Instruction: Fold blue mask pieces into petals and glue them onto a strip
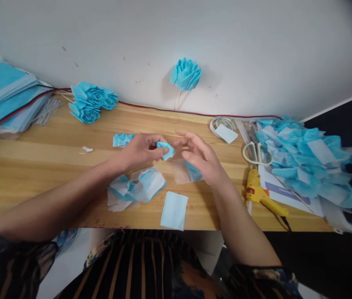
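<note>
Over the middle of the wooden table, my left hand (143, 148) pinches a small folded piece of blue fabric (167, 150) between thumb and fingers. Just to its right, my right hand (198, 155) is open, its fingers apart and curved toward the folded piece; nothing shows in it. Beneath my right hand lie loose blue and clear sheets (191, 172). More folded blue pieces (120, 140) rest behind my left wrist. Nearer the front edge are crumpled blue and white scraps (138, 185) and a flat light-blue square (174, 210).
A blue fabric flower (186, 74) on a stick leans against the wall; several more flowers (91, 101) lie left. Blue face masks (4, 95) are stacked far left. At right sit a tape roll (218, 125), scissors (257, 153), a yellow glue gun (265, 193) and a petal heap (309, 158).
</note>
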Demonstrator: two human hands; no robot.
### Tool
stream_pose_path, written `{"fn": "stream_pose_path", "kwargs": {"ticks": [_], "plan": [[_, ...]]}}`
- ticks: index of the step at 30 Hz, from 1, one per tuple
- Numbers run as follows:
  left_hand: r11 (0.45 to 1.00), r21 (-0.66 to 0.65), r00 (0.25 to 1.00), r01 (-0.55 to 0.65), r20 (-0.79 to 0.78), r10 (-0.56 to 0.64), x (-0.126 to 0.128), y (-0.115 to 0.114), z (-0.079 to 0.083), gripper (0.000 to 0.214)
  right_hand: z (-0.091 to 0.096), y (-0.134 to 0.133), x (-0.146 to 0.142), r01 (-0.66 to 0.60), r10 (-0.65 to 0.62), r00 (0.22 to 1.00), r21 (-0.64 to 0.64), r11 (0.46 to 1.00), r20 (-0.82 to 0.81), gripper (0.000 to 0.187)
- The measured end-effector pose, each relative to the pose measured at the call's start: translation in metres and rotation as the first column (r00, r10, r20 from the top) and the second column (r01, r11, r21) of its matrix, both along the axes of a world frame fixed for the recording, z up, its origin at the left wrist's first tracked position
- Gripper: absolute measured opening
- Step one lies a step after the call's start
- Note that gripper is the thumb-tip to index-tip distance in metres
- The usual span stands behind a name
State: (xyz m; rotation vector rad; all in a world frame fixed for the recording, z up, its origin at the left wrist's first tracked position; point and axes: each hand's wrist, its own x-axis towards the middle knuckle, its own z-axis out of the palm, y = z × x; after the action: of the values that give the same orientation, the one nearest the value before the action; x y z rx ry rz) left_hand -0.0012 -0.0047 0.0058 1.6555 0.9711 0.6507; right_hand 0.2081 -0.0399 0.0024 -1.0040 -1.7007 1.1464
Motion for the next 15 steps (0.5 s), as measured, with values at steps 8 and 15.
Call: {"fn": "stream_pose_path", "kwargs": {"ticks": [8, 15], "plan": [[0.961, 0.271, 0.988, 0.047, -0.151, -0.006, 0.002, -0.004, -0.005, 0.014, 0.002, -0.005, -0.013, 0.155, -0.219, 0.952, 0.277, 0.948, 0.214, 0.017], [0.987, 0.155, 0.996, 0.030, 0.083, -0.043, 0.000, 0.001, -0.004, 0.036, -0.003, 0.001, -0.008, 0.263, -0.255, 0.964, 0.111, 0.958, -0.078, 0.019]]}}
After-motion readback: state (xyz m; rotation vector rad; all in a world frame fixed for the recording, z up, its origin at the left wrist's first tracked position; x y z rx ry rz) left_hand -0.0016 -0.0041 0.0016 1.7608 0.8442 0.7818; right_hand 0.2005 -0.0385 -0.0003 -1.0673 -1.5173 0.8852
